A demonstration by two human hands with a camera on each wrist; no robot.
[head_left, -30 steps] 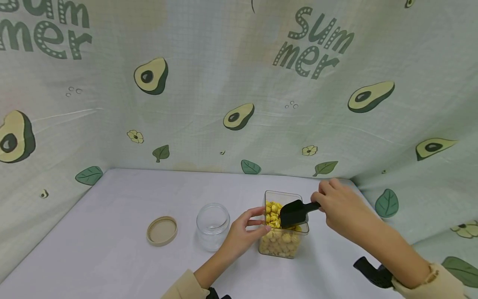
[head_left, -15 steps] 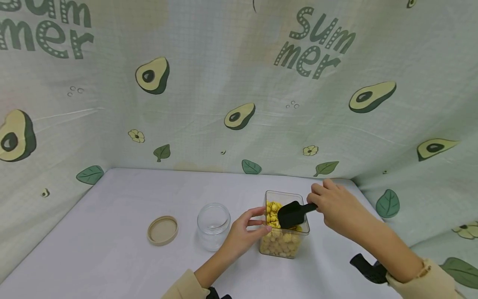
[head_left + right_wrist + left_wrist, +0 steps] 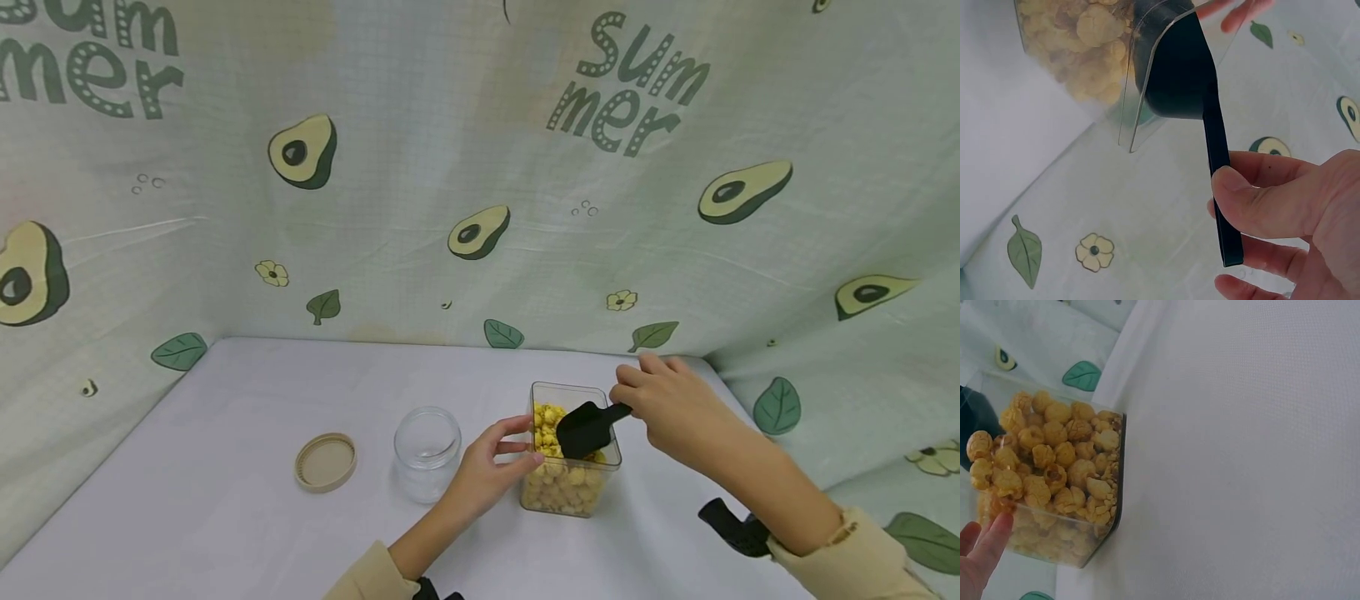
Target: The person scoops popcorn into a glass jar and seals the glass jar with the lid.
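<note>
A clear square-mouthed container, partly filled with yellow popcorn, stands on the table. My left hand rests against its left side near the rim, fingers fairly straight, with the thumb at the front corner. My right hand pinches the handle of a black scoop between thumb and fingers, as the right wrist view confirms. The scoop's pan dips inside the container's mouth, tilted over the popcorn. Its tip and contents are hidden in the head view.
An uncovered clear round jar stands left of the container, close to my left forearm. Farther left, a beige round lid lies on the white table. Printed cloth hangs behind and at both sides.
My right hand has moved slightly left with the scoop, whose pan has shifted left within the container's mouth. The left hand, container, jar and lid have stayed in place.
</note>
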